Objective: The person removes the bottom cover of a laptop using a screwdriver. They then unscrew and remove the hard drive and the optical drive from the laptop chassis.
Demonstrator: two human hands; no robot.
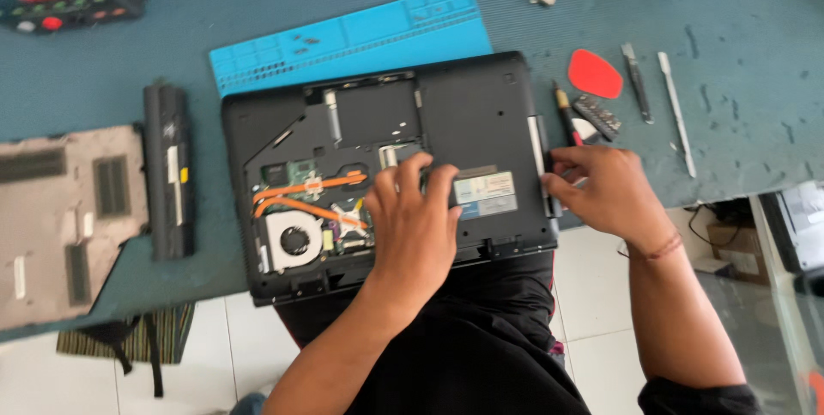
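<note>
A black laptop (463,110) lies upside down with its bottom cover off, showing a fan, orange heat pipes and circuit boards. My left hand (416,226) rests flat on its open middle, fingers spread over the boards. My right hand (605,192) grips the laptop's right edge, fingers pinched on a thin black and silver strip (540,151) that sticks out of the side there.
A blue repair mat (360,37) lies behind the laptop. A long black battery (168,170) and a grey bottom cover (60,218) lie left. A red pick (594,73), a bit holder, a pen-like tool and two metal pry tools sit right. The table edge runs just below the laptop.
</note>
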